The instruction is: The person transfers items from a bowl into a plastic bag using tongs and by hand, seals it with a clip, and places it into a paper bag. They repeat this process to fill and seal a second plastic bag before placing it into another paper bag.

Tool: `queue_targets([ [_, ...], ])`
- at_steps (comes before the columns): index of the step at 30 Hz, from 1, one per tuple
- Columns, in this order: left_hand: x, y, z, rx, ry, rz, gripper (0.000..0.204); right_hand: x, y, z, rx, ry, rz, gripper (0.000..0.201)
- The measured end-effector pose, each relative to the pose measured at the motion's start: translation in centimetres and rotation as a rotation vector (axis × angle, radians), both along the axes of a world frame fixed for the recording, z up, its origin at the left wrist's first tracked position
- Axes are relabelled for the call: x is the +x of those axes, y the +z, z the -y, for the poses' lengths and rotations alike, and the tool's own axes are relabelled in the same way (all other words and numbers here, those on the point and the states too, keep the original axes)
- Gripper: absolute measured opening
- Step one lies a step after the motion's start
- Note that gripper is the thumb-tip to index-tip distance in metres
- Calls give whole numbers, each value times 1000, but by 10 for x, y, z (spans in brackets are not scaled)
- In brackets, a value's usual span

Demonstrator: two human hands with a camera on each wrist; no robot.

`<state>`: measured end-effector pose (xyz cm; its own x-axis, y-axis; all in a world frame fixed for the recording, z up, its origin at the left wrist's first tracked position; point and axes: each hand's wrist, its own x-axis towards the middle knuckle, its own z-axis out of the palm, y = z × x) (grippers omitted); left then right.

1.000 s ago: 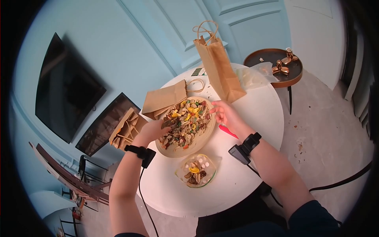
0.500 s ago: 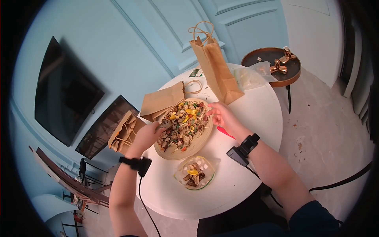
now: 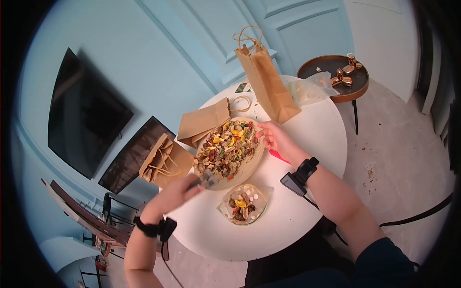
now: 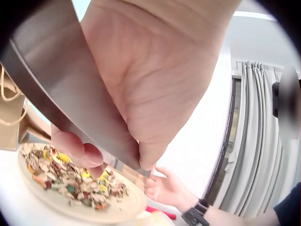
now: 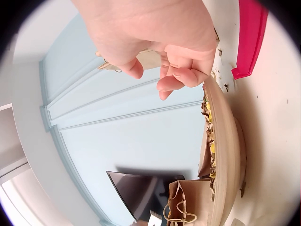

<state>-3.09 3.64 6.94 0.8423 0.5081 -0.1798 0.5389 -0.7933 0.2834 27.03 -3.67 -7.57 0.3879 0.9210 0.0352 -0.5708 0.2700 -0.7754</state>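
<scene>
1. Plate [image 3: 242, 176], round: is looking stiff, its rim offering the hold. Right hand [image 3: 277, 138] is hanging just beside it, fingers loosely curled, gripping nothing visible.
2. Pouch [image 3: 225, 207], clear: is sitting near the plate, probably soft.
3. Tongs [image 3: 209, 179], metal: left hand [image 3: 177, 196] is gripping them at the plate's edge; likely smooth, springy. Tips' contents: cannot tell.
4. Dried pieces [image 3: 228, 149]: are lying heaped on the plate, seemingly light, brittle, calling for a gentle nip.
</scene>
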Motion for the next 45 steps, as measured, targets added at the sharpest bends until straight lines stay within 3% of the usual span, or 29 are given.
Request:
queue_targets([
  [2,20,-1,-26,264,26,35,46,-2,1,-1,2,-23,-7,32],
  [5,60,-14,-77,431,48,-150,41,-2,0,-1,1,-38,5,31],
  [10,102,-57,-142,594,33,-178,39,-1,0,-1,-2,-47,0,32],
  [17,115,-68,-147,713,-23,-300,29,-2,-1,-3,-5,4,20,34],
  [22,104,-64,-136,757,-115,-241,26,-3,5,0,-25,-2,32,34],
  [25,99,-56,-124,766,-70,-205,28,-4,3,-2,-12,-54,62,32],
  [32,100,-66,-137,912,-172,-165,32,-2,3,0,26,-72,30,31],
  [34,105,-70,-142,844,-81,-231,33,-2,4,1,32,-80,19,31],
  [38,111,-76,-149,799,-70,-318,31,-3,3,0,28,-61,16,32],
  [45,107,-72,-137,810,-74,-280,21,-3,-2,-5,48,-42,25,32],
])
